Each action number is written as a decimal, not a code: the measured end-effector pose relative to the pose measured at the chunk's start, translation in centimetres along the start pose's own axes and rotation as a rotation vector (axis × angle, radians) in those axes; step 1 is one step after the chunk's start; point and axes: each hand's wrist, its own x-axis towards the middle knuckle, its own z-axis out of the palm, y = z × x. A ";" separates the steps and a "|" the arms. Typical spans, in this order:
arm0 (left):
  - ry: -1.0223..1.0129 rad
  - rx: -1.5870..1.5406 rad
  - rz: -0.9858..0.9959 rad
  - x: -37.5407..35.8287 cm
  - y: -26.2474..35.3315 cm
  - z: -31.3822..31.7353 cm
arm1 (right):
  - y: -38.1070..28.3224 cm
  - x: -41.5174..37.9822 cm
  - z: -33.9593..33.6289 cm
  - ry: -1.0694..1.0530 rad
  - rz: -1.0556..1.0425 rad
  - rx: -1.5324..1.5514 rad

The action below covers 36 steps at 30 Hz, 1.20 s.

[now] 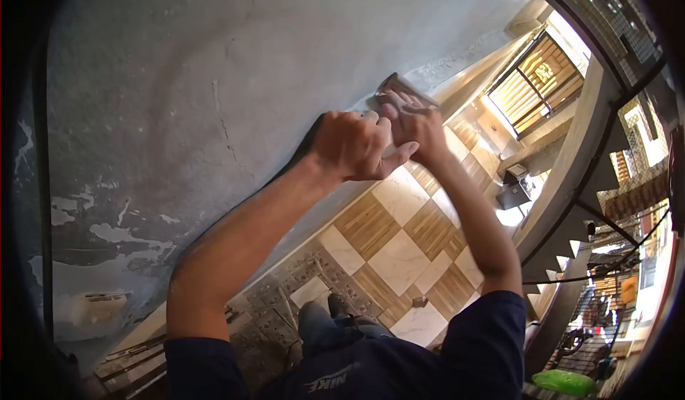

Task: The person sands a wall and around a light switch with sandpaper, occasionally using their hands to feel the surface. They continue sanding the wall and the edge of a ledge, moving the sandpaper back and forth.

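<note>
My right hand [419, 127] is raised against the wall, its fingers bent over a flat grey-brown sheet [408, 88], which looks like sandpaper. One edge of the sheet curls up past the fingertips. Just left of it, my left hand [355, 145] is closed beside the wall, fingers curled under and thumb sticking out to the right. Whatever those curled fingers may hold is hidden. The grey wall [214, 79] has a thin crack and, lower down, peeling white patches.
Below lies a floor of wood-look and marble-look tiles [399, 257], with rougher, dirty tiles near my feet. A dark metal railing [606, 218] curves along the right. A barred door [539, 82] stands at the far end. A green bag [565, 382] is at lower right.
</note>
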 end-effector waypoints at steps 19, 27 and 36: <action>-0.066 0.066 0.003 -0.3 0.7 0.2 | 0.1 -0.3 0.0 0.088 0.021 0.213; -0.156 0.073 0.016 0.4 0.0 -0.3 | 4.5 0.3 0.3 0.136 -0.069 -0.002; -0.183 0.078 0.079 0.3 0.4 -0.6 | 4.9 1.1 1.3 0.194 -0.046 -0.069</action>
